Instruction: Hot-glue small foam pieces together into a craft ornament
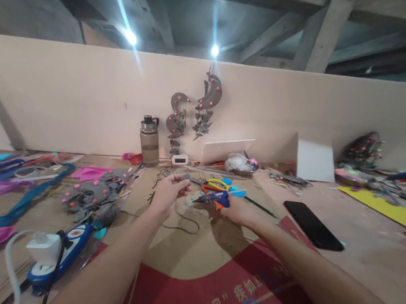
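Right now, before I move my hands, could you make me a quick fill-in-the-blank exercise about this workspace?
1. The glue gun in your right hand has a mostly ___ body.
2. Your left hand pinches a small piece coloured ___.
3. The phone lies to the ___ of your right hand.
4. The bottle stands to the ___ of the small digital display.

Missing words: blue; gray; right; left.
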Action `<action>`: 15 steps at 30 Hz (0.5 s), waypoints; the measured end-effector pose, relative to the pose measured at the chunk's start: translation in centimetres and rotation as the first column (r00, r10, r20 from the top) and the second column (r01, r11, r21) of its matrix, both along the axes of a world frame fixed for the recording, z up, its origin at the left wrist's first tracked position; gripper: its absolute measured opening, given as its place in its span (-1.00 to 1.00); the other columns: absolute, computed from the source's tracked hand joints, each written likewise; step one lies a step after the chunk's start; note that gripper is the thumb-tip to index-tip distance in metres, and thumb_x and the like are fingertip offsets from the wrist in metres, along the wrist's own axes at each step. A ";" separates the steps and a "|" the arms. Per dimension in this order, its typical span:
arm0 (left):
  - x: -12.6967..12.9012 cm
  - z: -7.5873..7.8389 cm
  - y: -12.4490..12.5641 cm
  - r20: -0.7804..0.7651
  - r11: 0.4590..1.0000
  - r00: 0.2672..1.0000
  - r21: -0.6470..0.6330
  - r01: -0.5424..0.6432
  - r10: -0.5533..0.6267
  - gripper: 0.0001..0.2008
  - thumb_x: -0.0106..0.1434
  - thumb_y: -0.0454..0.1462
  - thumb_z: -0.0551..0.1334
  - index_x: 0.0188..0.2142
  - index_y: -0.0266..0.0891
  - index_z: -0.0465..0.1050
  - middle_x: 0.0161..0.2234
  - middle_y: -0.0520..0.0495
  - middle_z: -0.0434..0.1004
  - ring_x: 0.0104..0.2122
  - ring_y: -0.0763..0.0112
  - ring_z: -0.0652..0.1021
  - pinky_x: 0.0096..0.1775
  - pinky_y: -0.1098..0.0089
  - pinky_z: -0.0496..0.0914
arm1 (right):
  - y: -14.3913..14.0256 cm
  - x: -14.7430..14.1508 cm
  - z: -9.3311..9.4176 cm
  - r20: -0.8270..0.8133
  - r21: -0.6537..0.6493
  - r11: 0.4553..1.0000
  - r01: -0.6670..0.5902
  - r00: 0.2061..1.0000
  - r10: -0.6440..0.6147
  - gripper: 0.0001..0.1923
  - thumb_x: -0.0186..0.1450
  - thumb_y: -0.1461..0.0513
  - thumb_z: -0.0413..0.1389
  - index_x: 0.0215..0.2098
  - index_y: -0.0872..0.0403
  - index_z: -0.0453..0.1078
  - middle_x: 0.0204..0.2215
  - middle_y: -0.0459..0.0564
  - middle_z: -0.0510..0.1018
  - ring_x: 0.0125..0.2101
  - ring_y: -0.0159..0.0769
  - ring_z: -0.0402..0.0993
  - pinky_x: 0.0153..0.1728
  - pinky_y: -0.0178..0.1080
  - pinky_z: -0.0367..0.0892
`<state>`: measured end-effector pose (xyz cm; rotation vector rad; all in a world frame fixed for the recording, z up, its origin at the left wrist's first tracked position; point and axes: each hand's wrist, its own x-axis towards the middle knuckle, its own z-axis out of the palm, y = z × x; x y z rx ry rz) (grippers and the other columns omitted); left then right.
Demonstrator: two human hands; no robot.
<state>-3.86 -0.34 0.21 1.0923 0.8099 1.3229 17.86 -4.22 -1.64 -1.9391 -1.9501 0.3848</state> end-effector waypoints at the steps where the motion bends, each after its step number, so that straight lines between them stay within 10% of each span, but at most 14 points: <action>1: -0.2 0.2 -0.1 -0.005 1.000 1.000 -0.010 -0.007 0.007 -0.71 -0.08 -0.26 0.40 -0.42 -0.32 0.34 -0.55 0.04 0.45 -0.55 0.57 0.46 -0.51 0.55 0.30 | 0.1 0.0 0.0 -0.078 0.015 1.000 0.019 0.997 -0.018 -0.69 0.08 0.19 0.07 -0.21 0.14 0.38 -0.40 0.07 0.55 -0.47 -0.25 0.47 -0.53 -0.32 0.24; 8: -0.4 -0.8 0.1 -0.039 0.998 0.999 -0.068 0.006 -0.009 -0.74 -0.05 -0.23 0.39 -0.44 -0.33 0.38 -0.56 0.03 0.44 -0.58 0.59 0.43 -0.53 0.55 0.27 | -0.9 0.0 0.2 -0.611 0.215 0.971 0.105 0.790 0.050 -0.70 0.12 0.19 -0.01 -0.17 0.12 0.26 -0.37 -0.01 0.50 -0.44 -0.29 0.45 -0.38 -0.26 0.34; 15: 0.1 -1.1 -0.5 0.005 0.992 0.999 -0.123 0.033 -0.033 -0.78 -0.06 -0.29 0.38 -0.44 -0.35 0.41 -0.58 0.05 0.39 -0.59 0.63 0.40 -0.52 0.58 0.27 | -3.2 -1.9 1.2 -0.726 0.295 0.952 -0.085 0.627 0.282 -0.75 0.16 0.16 0.02 -0.22 0.10 0.30 -0.24 0.05 0.50 -0.42 -0.33 0.41 -0.44 -0.30 0.35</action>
